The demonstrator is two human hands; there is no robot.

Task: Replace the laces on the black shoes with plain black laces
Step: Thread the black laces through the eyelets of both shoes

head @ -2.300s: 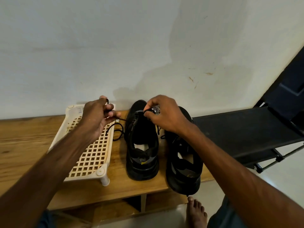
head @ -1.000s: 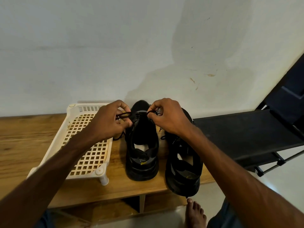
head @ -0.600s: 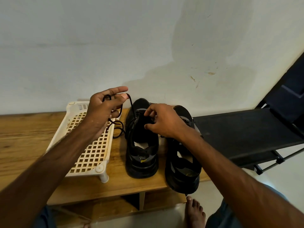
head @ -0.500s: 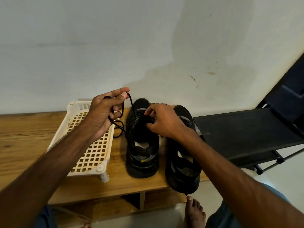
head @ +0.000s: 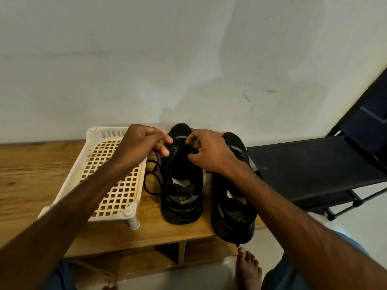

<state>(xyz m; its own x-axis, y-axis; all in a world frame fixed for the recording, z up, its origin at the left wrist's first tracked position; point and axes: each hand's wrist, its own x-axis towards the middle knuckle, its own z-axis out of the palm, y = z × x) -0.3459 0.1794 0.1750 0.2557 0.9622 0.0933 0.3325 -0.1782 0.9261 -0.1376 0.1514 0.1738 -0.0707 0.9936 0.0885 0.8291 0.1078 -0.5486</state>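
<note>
Left hand [head: 142,147] lowered, right hand [head: 211,153] beside; fingers [head: 165,152] pinch lace [head: 152,176]; wooden bench [head: 31,174], white wall [head: 146,59].

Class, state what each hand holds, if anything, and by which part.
Left hand pinches the thin black lace close to the eyelets; right hand grips the black shoe at its laced front. Blur hides finer detail.

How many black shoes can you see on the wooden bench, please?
2. The left shoe sits beside the white rack; the right shoe sits at the bench edge.
</note>
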